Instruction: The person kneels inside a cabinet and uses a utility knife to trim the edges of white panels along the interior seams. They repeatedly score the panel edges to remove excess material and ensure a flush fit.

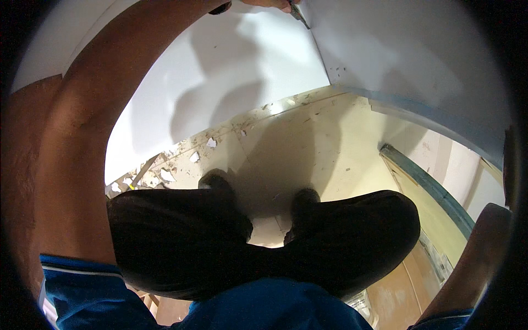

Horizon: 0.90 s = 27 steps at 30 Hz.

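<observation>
My left arm reaches up along the left side to the top edge, with a dark band at the wrist. There my left hand (269, 3) is only partly in view, its fingers closed on a slim dark hand tool (300, 16) with a pointed end. The tool's tip meets the inside corner where the white wall (247, 71) joins the greyish wall (396, 44) on the right. What kind of tool it is does not show clearly. My right arm bends at the right edge, and its hand lies outside the picture.
Crumbs and white flakes (167, 175) litter the tan floor (264, 148) along the wall's foot. A grey-green bar (429, 181) slants across the right, beside a yellowish panel. My bent knees and dark shoes (217, 180) are close to the wall. Brown boards (396, 291) lie at lower right.
</observation>
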{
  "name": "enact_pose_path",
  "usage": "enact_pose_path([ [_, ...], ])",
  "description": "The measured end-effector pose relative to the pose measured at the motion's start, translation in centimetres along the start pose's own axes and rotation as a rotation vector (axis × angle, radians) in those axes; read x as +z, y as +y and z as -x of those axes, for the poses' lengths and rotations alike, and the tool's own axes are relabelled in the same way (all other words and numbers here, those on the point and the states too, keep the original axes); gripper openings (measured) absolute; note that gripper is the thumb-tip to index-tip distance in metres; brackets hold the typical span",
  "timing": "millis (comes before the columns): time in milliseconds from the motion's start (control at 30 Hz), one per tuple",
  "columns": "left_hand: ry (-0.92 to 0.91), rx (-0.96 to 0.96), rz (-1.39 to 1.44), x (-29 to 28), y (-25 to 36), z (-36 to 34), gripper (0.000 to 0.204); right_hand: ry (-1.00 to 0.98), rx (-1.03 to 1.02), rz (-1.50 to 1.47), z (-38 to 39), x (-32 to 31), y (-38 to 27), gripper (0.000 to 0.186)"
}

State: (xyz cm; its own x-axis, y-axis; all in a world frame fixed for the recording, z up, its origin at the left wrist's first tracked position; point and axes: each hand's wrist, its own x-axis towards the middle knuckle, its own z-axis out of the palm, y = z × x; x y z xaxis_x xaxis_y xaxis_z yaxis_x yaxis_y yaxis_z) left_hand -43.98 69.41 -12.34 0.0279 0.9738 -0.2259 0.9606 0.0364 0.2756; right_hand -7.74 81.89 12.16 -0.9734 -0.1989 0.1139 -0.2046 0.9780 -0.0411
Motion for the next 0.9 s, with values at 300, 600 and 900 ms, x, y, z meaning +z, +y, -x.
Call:
enact_pose_path([
  [300, 0.204, 0.256, -0.565, 3.0, -6.1, -5.5, 0.026, -0.185, 0.001, 0.006, -0.8, -0.3, -2.0, 0.071],
  [600, 0.252, 0.268, -0.749, 3.4, -11.2, -5.1, 0.033, -0.299, -0.026, -0.019, -1.2, 0.5, -2.8, 0.073],
  [900, 0.230, -0.320, -0.075, -7.3, -14.4, 2.8, 0.044, -0.405, -0.038, -0.047, -3.0, 0.9, -4.7, 0.074],
])
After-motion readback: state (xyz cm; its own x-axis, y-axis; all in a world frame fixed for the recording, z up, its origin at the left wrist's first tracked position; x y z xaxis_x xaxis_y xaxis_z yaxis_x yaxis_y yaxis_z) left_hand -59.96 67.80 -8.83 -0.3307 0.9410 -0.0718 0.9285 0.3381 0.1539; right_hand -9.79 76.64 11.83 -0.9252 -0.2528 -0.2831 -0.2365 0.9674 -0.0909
